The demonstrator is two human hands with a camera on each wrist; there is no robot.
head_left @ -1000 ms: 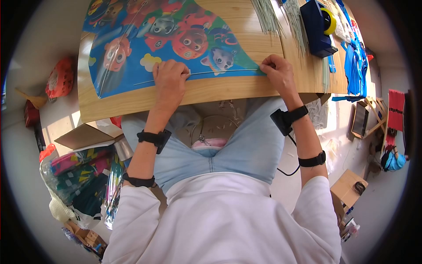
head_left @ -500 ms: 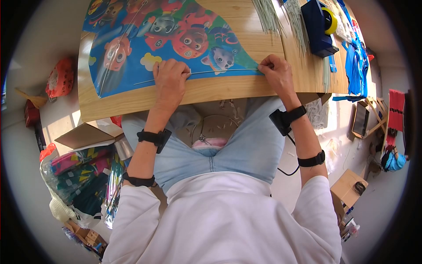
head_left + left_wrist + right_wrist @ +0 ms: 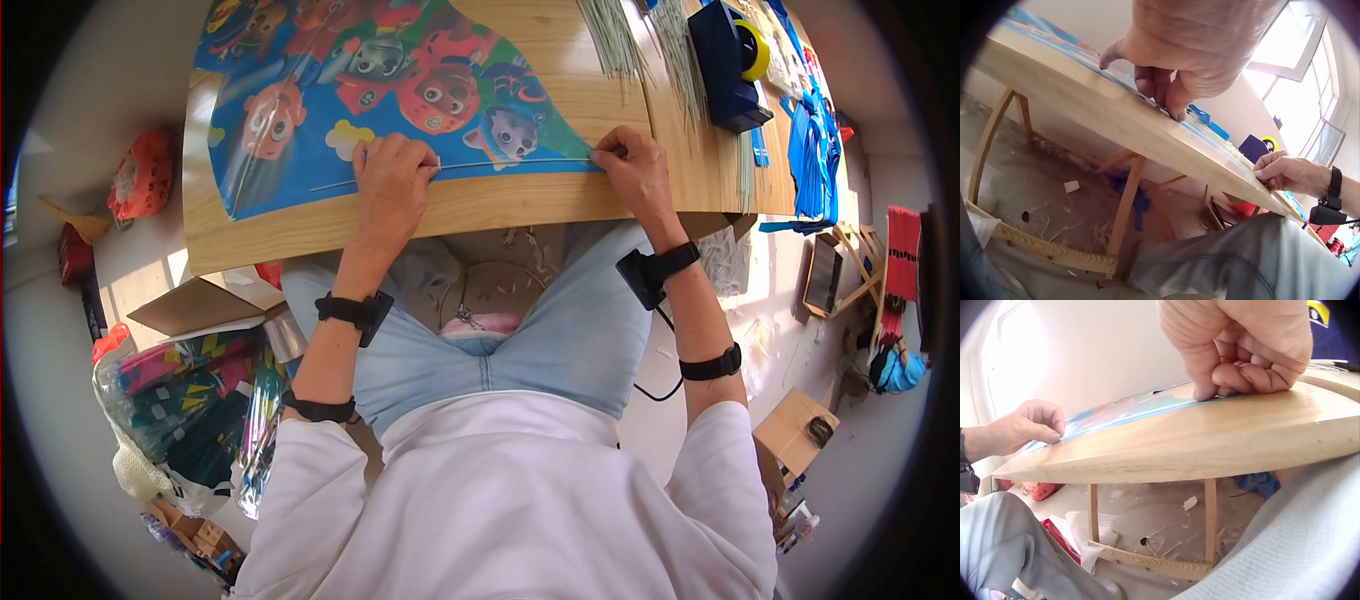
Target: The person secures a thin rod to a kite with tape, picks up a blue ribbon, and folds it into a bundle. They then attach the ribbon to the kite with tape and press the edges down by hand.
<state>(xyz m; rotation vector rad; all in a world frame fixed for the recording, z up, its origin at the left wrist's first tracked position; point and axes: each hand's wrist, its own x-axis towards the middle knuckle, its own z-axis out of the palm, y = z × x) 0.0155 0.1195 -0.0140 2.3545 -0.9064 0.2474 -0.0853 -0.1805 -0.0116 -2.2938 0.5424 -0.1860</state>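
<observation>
Pinching thin stick with right grip at one end and left grip partway along, over a cartoon-printed sheet (blue between the grips) spread beneath and beyond both on the worktop.

Rod atop sheet on table

You have bright daylight; window beyond the table blown out; your head view bowed, corners black.
</observation>
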